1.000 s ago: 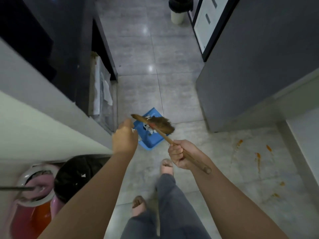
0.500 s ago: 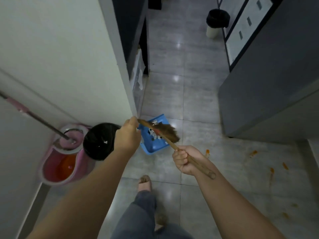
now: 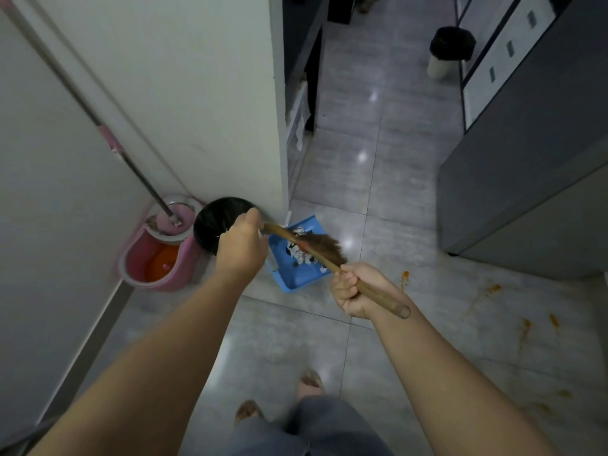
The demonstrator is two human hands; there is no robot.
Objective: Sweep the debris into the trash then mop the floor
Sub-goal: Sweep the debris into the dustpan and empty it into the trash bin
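My left hand (image 3: 241, 251) is closed on the handle end of a blue dustpan (image 3: 296, 278), which it holds off the floor. White and dark debris (image 3: 301, 253) lies in the pan. My right hand (image 3: 350, 289) grips the wooden handle of a short brown broom (image 3: 325, 250), whose bristles rest over the pan. A black-lined trash bin (image 3: 210, 222) stands against the wall corner, just left of my left hand. Beside the bin is a pink mop bucket (image 3: 158, 261) with the mop (image 3: 131, 166) standing in it. Orange stains (image 3: 405, 278) mark the floor tiles to the right.
A white wall corner (image 3: 276, 126) juts out just behind the bin. A grey cabinet (image 3: 526, 199) closes the right side. A second black-lined bin (image 3: 450, 51) stands far down the corridor. My feet (image 3: 309, 383) are on the tiles below my arms.
The view has swung left, and the bin and mop bucket have come nearer the centre. Both hands have carried the dustpan and broom up to the black bin, grips unchanged.
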